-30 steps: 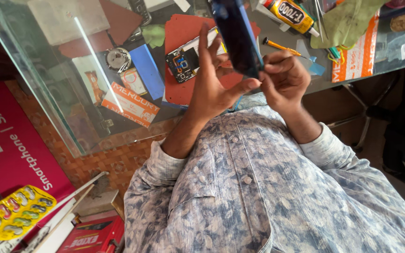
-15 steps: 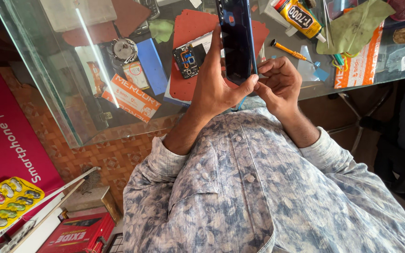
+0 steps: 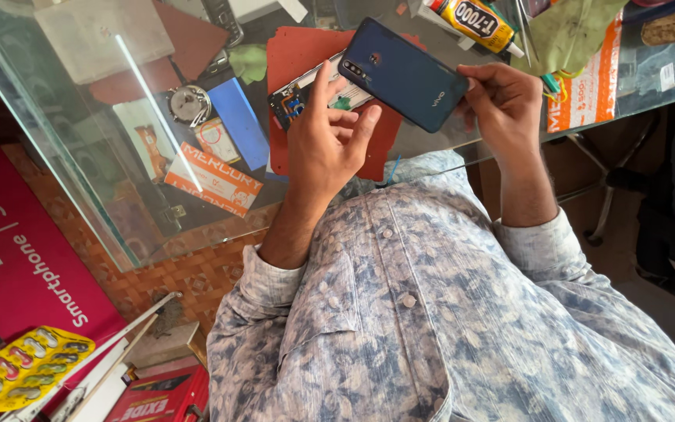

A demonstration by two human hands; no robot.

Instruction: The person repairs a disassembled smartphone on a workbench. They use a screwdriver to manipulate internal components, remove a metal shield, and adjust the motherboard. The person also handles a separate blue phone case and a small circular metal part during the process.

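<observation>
Holding dark blue back cover [image 3: 405, 73] by one end only: right hand [image 3: 501, 105] pinches it, cover hangs over red mat [image 3: 294, 59]. Left hand [image 3: 326, 144] half open, empty, just beside opened phone [image 3: 306, 92]. Risk: cover slips, hits phone or glass counter [image 3: 80, 164].

Bright, even daylight; streak of white glare across clear glass tabletop [image 3: 80, 117]; sharp at centre, slightly stretched toward edges; soft shadows only.

We see a glass counter [image 3: 80, 168] over orange patterned tiling [image 3: 189, 273], a pink poster [image 3: 9, 258] beside it, daylight glinting.
</observation>
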